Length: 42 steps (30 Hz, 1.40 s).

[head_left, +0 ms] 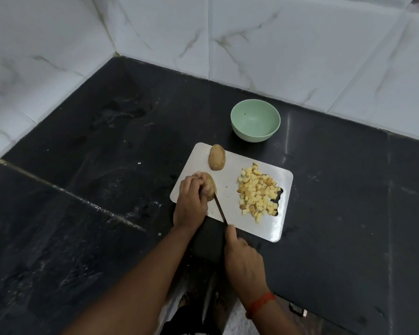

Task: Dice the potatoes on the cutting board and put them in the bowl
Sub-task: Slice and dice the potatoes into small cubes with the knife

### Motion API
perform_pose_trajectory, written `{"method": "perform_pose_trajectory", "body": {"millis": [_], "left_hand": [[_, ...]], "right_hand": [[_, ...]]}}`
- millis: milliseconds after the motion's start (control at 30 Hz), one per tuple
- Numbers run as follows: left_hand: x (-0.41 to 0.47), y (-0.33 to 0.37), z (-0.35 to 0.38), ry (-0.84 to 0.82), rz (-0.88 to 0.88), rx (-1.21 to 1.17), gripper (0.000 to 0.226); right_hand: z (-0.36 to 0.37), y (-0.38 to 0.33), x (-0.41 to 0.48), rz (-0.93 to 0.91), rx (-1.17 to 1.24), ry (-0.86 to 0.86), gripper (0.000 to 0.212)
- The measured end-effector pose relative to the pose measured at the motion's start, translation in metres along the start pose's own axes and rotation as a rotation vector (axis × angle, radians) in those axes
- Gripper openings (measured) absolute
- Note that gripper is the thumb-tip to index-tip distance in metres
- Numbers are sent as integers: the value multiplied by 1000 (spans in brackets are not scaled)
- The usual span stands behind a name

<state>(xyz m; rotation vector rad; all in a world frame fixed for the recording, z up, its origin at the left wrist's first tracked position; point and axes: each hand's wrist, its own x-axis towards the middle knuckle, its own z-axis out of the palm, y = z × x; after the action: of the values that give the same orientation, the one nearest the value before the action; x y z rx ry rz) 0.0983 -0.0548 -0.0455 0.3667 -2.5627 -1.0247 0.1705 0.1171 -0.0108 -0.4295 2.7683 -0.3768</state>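
The left hand point(191, 203) sits at the left near side of the cutting board point(269, 226), fingers curled over the top of an unpeeled potato point(210, 187) and pressing it down onto the board. The right hand point(242, 259) is nearer the person, just off the board's near edge, gripping a knife point(220, 209); the handle is hidden inside the fist, and one finger stretches forward toward the base of the blade. The thin blade runs away from that hand, angled far and slightly left, its tip against the right side of the held potato. A red-orange thread band point(261, 301) circles the right wrist.

A second whole potato point(217, 157) lies at the far left corner of the board, just beyond the held one and apart from it. On the right half of the board is a loose heap of diced potato point(258, 192), pale yellow cubes with some skin showing, spreading up to the handle cut-out near the board's right edge.

The pale green bowl point(249, 136) stands on the black table point(107, 165) just beyond the far edge of the board, upright, with no potato in it. A dark rectangular object point(208, 241) that I cannot identify lies between the two forearms at the board's near left corner. White marble-patterned wall tiles point(300, 44) rise behind the table.
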Motion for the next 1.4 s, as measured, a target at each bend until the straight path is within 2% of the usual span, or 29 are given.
{"method": "perform_pose_trajectory", "body": {"millis": [67,167,267,333,433,533,933,1233,1400], "left_hand": [[0,-1,-1,1,-4,-16,17],[-1,-1,-1,7,-5,-41,18],[-1,-1,-1,18,2,-46,14],[-1,0,-1,21,0,-40,14],[-2,0,-1,20,-20,-48,14],[-1,-1,-1,21,-9,-67,18],[-1,1,-2,10,46,9,23],[-2,1,0,39,23,21,21],[-1,0,0,48,29,10,32]], "right_hand": [[3,6,-11,10,17,-5,33],[5,10,-23,8,161,106,3],[-1,3,-18,-12,286,294,15],[-8,-4,-4,-13,339,355,15],[-15,-15,23,-25,303,334,18],[-9,-19,35,-13,267,237,19],[2,-14,35,-45,210,297,22],[-1,-16,33,-43,235,242,21],[-7,-21,31,-47,149,198,14]]}}
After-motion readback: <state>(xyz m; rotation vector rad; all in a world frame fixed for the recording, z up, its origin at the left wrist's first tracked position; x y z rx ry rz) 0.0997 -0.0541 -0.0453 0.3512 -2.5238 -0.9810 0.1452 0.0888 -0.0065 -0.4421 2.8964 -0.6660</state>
